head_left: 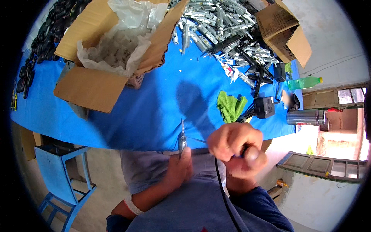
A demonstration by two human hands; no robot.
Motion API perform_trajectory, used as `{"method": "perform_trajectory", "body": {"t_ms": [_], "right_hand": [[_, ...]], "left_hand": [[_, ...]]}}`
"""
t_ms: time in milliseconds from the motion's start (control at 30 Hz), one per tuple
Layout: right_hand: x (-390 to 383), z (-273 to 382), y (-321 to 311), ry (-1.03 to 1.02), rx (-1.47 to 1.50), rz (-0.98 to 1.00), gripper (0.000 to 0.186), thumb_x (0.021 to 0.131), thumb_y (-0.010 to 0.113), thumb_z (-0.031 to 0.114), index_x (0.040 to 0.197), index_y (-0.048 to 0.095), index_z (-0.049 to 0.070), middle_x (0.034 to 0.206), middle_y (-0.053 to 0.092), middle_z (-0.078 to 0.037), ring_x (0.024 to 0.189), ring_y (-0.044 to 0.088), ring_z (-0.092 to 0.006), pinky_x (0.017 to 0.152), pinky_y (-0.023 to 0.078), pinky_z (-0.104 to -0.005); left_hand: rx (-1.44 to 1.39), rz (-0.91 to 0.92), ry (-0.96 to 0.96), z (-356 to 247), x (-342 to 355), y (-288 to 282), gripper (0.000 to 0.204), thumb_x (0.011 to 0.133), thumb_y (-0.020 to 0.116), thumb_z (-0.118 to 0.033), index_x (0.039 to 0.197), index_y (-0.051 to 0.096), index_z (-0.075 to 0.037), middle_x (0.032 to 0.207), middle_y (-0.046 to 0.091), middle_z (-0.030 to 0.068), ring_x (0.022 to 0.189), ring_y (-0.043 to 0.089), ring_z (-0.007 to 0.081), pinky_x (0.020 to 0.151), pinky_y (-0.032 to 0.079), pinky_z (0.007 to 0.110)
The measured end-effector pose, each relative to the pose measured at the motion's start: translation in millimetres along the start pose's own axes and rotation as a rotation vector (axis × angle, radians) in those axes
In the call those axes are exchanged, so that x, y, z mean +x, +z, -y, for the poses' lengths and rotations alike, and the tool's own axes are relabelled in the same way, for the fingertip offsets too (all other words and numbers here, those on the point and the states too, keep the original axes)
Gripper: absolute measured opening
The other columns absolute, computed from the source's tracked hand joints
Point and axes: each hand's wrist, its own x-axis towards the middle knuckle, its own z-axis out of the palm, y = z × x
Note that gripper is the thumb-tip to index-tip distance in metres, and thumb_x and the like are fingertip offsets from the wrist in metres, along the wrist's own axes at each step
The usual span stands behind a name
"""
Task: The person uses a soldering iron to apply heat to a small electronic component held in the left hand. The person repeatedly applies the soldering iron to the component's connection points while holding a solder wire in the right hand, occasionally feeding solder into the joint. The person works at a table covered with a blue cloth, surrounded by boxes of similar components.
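My left hand [179,168] grips a small dark part with a thin metal blade [182,136] that stands upright just below the blue table's [154,112] front edge. My right hand [237,149] is closed around a tool with a blue grip, and a black cord [221,185] runs down from it across my lap. A fine tip reaches from my right hand toward the part in the left. Both hands sit close together above my lap.
An open cardboard box [92,87] with clear plastic lining stands at the left. A heap of metal blade parts [224,23] lies at the back. A green cloth [230,106], a black adapter [264,106], a steel flask [303,117], a green bottle [307,82] and a blue stool [62,170] are nearby.
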Motion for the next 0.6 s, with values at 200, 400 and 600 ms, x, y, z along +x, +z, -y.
{"method": "perform_trajectory", "body": {"t_ms": [200,400,600], "right_hand": [[31.6,-9.5,-18.3,0.092,0.152,0.126,0.043,0.086,0.056,0.042,0.068,0.039,0.007,0.06,0.042,-0.004,0.043,0.037,-0.0119,0.039,0.03,-0.0263],[-5.8,-23.1,2.6,-0.26,-0.001,-0.273,0.039,0.094,0.048,0.041,0.074,0.035,0.01,0.066,0.039,-0.004,0.049,0.042,-0.016,0.044,0.04,-0.032],[-20.7,-12.2,6.6,-0.273,-0.401,-0.542,0.043,0.098,0.039,0.045,0.088,0.049,0.005,0.086,0.049,-0.01,0.075,0.052,-0.02,0.075,0.047,-0.0387]], "left_hand": [[-0.139,0.029,-0.079,-14.0,-8.4,0.7,0.052,0.095,0.041,-0.054,0.063,0.033,-0.013,0.045,0.029,0.002,0.035,0.03,0.0144,0.034,0.025,0.031],[-0.046,0.014,0.082,-3.8,-5.1,-3.3,0.052,0.096,0.04,-0.053,0.064,0.034,-0.013,0.045,0.03,0.0015,0.035,0.032,0.0146,0.035,0.027,0.031],[-0.101,0.054,-0.04,-10.0,-4.9,-6.6,0.053,0.095,0.04,-0.054,0.064,0.035,-0.013,0.046,0.031,0.0012,0.035,0.035,0.0151,0.035,0.03,0.032]]}}
